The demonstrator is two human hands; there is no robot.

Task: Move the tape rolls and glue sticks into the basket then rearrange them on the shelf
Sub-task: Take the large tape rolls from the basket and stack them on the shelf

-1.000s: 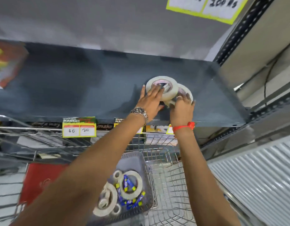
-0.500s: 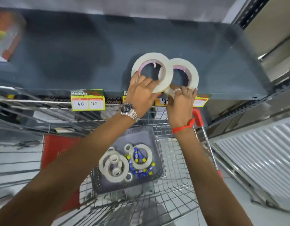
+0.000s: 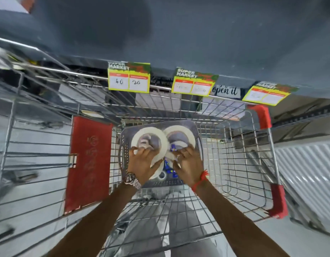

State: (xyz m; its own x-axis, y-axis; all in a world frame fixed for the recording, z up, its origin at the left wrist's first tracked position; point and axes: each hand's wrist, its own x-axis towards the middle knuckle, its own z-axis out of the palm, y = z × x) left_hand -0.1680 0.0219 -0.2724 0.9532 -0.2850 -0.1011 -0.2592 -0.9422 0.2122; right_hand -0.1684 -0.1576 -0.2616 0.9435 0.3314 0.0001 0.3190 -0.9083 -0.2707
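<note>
Hands over basket [image 3: 179,182], one wide white tape roll each.
Your left hand [image 3: 142,164] curls round the left roll [image 3: 147,134]; your right hand [image 3: 188,164] pinches the right roll [image 3: 181,130]. Blue glue sticks [image 3: 168,166] lie between your fingers; motion-blurred.

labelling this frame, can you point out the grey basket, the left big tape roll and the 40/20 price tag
grey basket [image 3: 180,181], head view, on its perforated near wall
left big tape roll [image 3: 135,137], head view, on its white left side
40/20 price tag [image 3: 128,82], head view, between its two white boxes
</note>
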